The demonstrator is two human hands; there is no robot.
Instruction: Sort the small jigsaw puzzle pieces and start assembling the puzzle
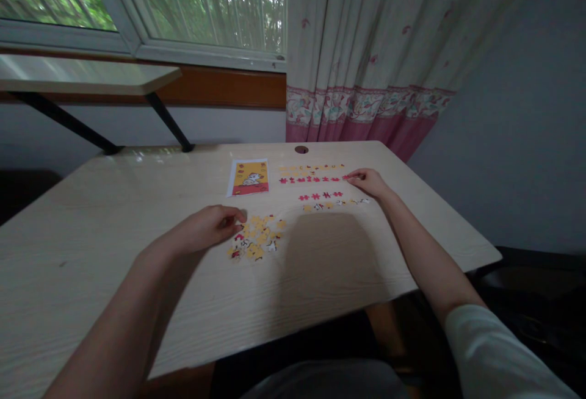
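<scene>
My right hand (368, 182) is at the right end of a row of red jigsaw puzzle pieces (315, 179), its fingertips closed on a red puzzle piece (345, 177) at the table surface. My left hand (215, 226) rests at the left edge of a loose pile of puzzle pieces (259, 237), mostly yellow with some red and white. Its fingers are curled, with a small gap between thumb and forefinger, and no piece shows between them. Below the long red row lie a shorter red row (320, 196) and a row of white and yellow pieces (336, 204).
A picture card (251, 177) with a white dog on yellow and red lies left of the rows. Yellow pieces (311, 168) form a row behind the red ones. The wooden table (220, 313) has a cable hole (301, 150) and a raised shelf (91, 75) at back left.
</scene>
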